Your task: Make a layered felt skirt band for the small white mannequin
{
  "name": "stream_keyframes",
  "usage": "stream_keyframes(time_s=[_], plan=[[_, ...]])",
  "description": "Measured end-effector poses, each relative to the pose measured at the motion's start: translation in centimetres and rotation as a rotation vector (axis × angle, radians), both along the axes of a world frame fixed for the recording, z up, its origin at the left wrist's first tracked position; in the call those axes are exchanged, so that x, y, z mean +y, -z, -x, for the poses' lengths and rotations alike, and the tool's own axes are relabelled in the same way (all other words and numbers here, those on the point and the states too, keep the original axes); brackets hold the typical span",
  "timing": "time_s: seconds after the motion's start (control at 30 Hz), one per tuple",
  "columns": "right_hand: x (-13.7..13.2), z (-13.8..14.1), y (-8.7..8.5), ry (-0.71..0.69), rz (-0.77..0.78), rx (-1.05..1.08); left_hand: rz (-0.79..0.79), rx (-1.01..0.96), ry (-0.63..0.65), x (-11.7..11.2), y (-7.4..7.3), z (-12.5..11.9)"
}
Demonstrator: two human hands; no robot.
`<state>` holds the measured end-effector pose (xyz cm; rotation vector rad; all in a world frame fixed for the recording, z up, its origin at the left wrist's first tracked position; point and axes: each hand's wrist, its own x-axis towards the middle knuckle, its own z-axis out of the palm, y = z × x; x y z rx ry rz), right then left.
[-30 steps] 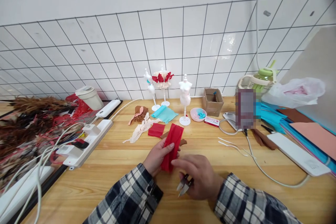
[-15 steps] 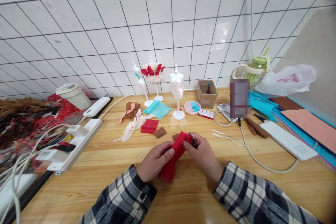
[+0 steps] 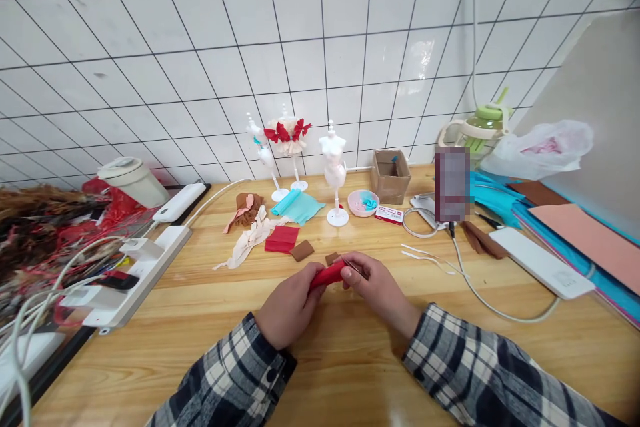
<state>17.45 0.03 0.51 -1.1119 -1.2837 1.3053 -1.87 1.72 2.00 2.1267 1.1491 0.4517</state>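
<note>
While both hands meet low over the middle of the wooden table point(image 3: 350, 360), the left hand point(image 3: 287, 303) is clenched around one end of a folded red fabric strip point(image 3: 327, 274), and the right hand point(image 3: 373, 287) pinches its other end between thumb and fingers. A small pair of metal snips point(image 3: 354, 268) shows in the right hand too, thin blades lying against the cloth. The strip is held just above the tabletop, nearly level. Both sleeves are dark-and-white plaid.

Just beyond the hands lie two small brown scraps point(image 3: 302, 251) and a flat red piece point(image 3: 282, 239), with cream cloth point(image 3: 247, 242) and a teal piece point(image 3: 300, 205) behind them. Three small white dress forms point(image 3: 334, 170) stand near the wall, one wearing red bows. A pink dish point(image 3: 363, 202) and a small cardboard box point(image 3: 391, 175) sit to their right. White power strips point(image 3: 140, 267) and tangled cables run along the left edge beside a heap of brown feathers point(image 3: 35, 227). Sheets of teal, brown and pink felt point(image 3: 585, 240) are stacked at the far right. White square tiles with dark grout cover the wall point(image 3: 200, 60) behind.
</note>
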Motion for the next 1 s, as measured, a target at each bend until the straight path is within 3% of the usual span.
stream_keyframes(time_s=[0.17, 0.27, 0.43, 0.57, 0.67, 0.87, 1.0], plan=[[0.3, -0.1, 0.6, -0.025, 0.011, -0.090, -0.148, 0.072, 0.082, -0.4, -0.3, 0.0], [0.4, -0.1, 1.0, -0.020, -0.001, -0.085, -0.139, 0.058, 0.074, -0.5, -0.3, 0.0], [0.1, 0.1, 1.0, 0.000, -0.090, -0.162, -0.033, 0.116, -0.014, -0.6, -0.1, -0.1], [0.0, 0.1, 0.5, -0.005, -0.145, -0.258, 0.174, 0.005, 0.030, -0.6, -0.1, -0.1], [0.2, -0.2, 0.4, -0.023, -0.099, -0.276, 0.273, -0.051, 0.085, -0.4, -0.3, 0.0], [0.5, -0.1, 0.8, 0.008, 0.031, -0.267, -0.075, 0.088, 0.034, -0.3, -0.3, 0.0], [0.2, 0.1, 0.6, 0.012, 0.037, -0.285, 0.009, 0.102, 0.036, -0.3, 0.0, -0.2]])
